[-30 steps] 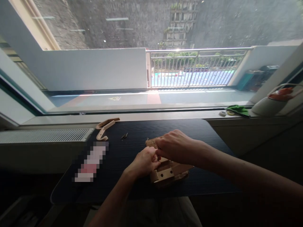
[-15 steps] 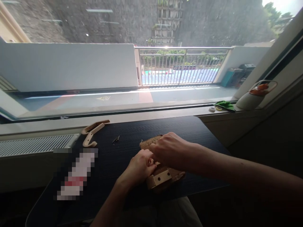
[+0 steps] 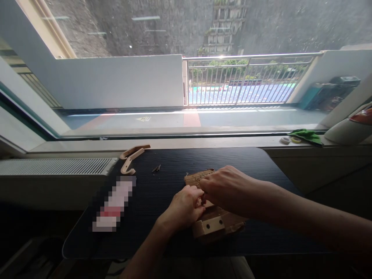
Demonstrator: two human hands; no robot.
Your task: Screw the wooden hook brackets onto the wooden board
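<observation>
On the dark table lies a brown wooden board (image 3: 199, 177) with a rough, pitted far end. Across its near end sits a pale wooden block (image 3: 213, 225) with two dark holes. My left hand (image 3: 184, 205) rests on the board just beyond that block, fingers curled and pinched together. Right against it, my right hand (image 3: 226, 188) is closed above the board, its fingers touching or nearly touching the left fingertips. Whatever either hand holds is hidden between the fingers. Both hands cover the middle of the board.
Two bent wooden hook-shaped pieces (image 3: 130, 161) lie at the table's far left, with a few screws (image 3: 157, 168) nearby. A blurred-out pale item (image 3: 116, 203) is on the left. Along the windowsill are tape rolls (image 3: 285, 140), a green cloth (image 3: 308, 135) and a white container (image 3: 345, 130).
The view has swung left, so everything appears further right. Both hands keep their places over the board, with only a slight shift of the right hand.
</observation>
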